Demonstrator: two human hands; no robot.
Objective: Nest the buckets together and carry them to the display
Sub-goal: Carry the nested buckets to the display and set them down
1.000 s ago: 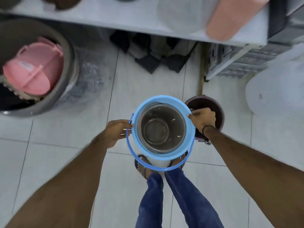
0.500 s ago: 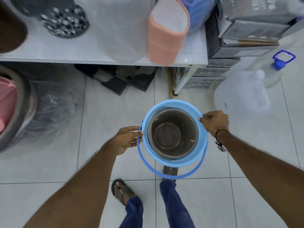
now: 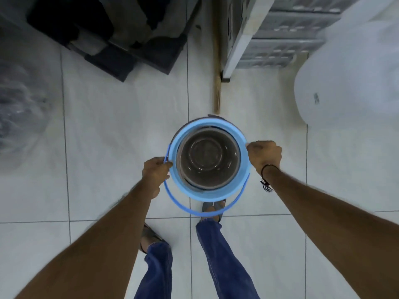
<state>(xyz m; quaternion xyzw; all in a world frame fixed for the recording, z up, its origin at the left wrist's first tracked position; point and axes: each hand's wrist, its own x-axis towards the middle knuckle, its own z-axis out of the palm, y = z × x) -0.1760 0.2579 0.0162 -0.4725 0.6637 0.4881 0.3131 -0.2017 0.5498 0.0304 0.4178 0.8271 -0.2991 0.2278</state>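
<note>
Now we hold the blue bucket (image 3: 208, 192) up in front of us with both hands, its mouth facing the camera. Our left hand (image 3: 155, 172) is closed on the rim at the left side, just where the handle joins, thumb on top and fingers curled below. Our right hand (image 3: 264, 156) is closed on the rim at the right side in the same pinching way; a dark cord (image 3: 266, 180) circles that wrist. Nested inside the blue bucket sits a dark brown bucket (image 3: 208, 158), its rim just below the blue one, so we look straight down onto its round, glossy bottom. At the far edge a thin dark sliver shows beyond the blue rim; we cannot tell what it belongs to. The blue handle (image 3: 195, 209) hangs loose in an arc on the near side, crossing over our right foot.

The stack is off the floor, above the white tiles (image 3: 121, 126), roughly in the middle of the view. Far left lie dark flat pieces (image 3: 121, 46) under a shelf, and further left a clear plastic wrap (image 3: 19, 108), blurred. To the far right stands a white shelf leg (image 3: 239, 44) with grey crates (image 3: 280, 39) behind it, and a big translucent white container (image 3: 349, 83) fills the right corner.
</note>
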